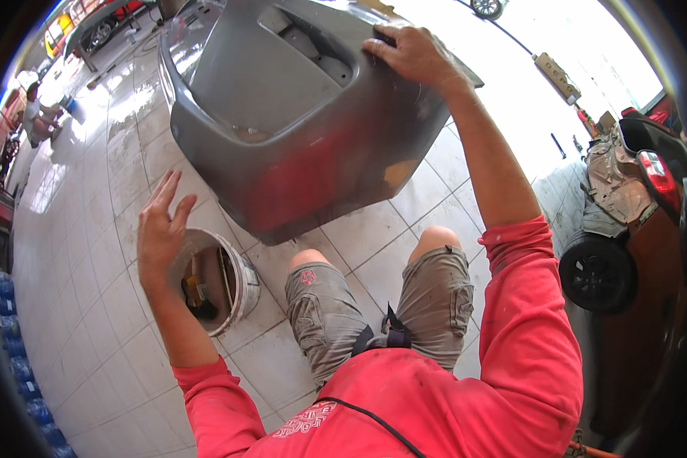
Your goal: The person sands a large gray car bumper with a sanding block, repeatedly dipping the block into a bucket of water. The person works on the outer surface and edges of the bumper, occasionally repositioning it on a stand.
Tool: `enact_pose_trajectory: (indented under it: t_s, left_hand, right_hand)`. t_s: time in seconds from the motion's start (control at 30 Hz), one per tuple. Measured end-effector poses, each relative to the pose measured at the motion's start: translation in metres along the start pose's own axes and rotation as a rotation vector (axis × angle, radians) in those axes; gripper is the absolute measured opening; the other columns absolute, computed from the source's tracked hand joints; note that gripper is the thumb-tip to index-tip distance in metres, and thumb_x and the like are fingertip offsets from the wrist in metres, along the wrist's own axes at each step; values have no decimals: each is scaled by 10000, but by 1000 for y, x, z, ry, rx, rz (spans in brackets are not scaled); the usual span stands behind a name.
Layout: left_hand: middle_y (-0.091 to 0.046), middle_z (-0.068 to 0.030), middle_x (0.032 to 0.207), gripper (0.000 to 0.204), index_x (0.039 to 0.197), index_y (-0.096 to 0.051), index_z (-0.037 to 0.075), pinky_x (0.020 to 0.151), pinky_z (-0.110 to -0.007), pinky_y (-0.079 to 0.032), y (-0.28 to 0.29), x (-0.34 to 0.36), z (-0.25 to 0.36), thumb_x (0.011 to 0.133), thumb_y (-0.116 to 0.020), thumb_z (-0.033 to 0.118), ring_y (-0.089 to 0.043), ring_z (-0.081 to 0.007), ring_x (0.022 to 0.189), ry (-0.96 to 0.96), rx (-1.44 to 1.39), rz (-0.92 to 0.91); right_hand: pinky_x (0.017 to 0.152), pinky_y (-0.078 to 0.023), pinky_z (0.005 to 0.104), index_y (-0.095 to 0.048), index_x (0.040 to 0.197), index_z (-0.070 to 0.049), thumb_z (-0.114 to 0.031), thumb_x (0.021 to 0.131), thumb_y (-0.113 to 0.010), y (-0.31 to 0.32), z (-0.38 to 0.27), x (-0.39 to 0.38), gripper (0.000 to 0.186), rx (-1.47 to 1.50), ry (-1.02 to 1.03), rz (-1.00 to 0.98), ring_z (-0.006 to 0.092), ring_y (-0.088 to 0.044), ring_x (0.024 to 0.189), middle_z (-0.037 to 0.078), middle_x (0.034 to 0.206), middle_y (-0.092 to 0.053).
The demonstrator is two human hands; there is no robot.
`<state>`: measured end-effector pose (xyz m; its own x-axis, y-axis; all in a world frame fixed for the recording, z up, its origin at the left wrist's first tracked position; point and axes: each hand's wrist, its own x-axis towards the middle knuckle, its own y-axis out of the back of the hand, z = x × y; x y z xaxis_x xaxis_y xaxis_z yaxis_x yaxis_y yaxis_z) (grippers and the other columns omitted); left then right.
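Note:
A large moulded car body panel, mostly dull grey with a red patch and a small yellow patch, stands before my knees. My right hand rests on its upper right part, fingers spread over the surface; nothing shows in it, though the underside of the palm is hidden. My left hand is raised in the air, open, apart from the panel and above the left side of a white bucket. Inside the bucket lie a yellow-and-black tool and some cloudy water or residue.
Pale tiles cover the floor. At right stands a brown car body section with a black wheel and a red tail light. Blue water bottles line the left edge. Another person squats at far left near a blue bucket.

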<state>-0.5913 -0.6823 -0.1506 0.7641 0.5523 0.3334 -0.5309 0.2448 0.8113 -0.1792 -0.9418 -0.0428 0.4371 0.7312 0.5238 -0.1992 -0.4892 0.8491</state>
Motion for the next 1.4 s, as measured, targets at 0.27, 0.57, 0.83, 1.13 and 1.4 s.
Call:
enact_pose_trajectory:
  t_s: [0.27, 0.57, 0.83, 1.13, 1.4]
  left_hand:
    - [-382, -192, 1717, 638, 1580, -549, 115, 1301, -571, -221, -73, 123, 151, 1089, -554, 522, -260, -468, 1610, -353, -124, 77]
    - [-325, -133, 1753, 608, 1542, -590, 198, 1296, -670, -90, -109, 133, 187, 1069, -530, 576, -153, -502, 1629, -266, 212, 149]
    - [-319, -62, 1768, 558, 1555, -586, 234, 1328, -582, -62, -93, 134, 196, 1067, -542, 500, -150, -378, 1661, -168, 218, 68]
    - [-377, -17, 1744, 499, 1542, -612, 245, 1339, -539, -79, -94, 134, 215, 1099, -499, 447, -186, -316, 1662, -14, 173, 89]
    - [-414, -17, 1725, 496, 1532, -623, 240, 1341, -530, -108, -94, 134, 221, 1071, -553, 407, -204, -302, 1661, 24, 155, 102]
  right_hand:
    - [910, -608, 348, -789, 1272, -47, -352, 942, -821, 35, 11, -13, 450, 260, -134, -105, 209, -795, 949, 160, 1069, -827]
    - [946, -598, 375, -739, 1323, -2, -356, 957, -819, -2, 148, 60, 516, 519, -134, -75, 258, -769, 1048, 214, 1164, -792]
    - [1188, -461, 430, -483, 1569, -22, -344, 896, -870, -122, 185, 226, 840, 481, 131, -173, 343, -584, 1398, 230, 1495, -609]
    - [1176, -489, 422, -462, 1619, -189, -210, 914, -801, -192, 178, 337, 783, 239, 108, -375, 304, -543, 1460, 135, 1597, -551]
    - [1201, -465, 426, -469, 1605, -198, -238, 1015, -639, -223, 162, 339, 615, -73, 451, -269, 279, -538, 1474, 129, 1619, -531]
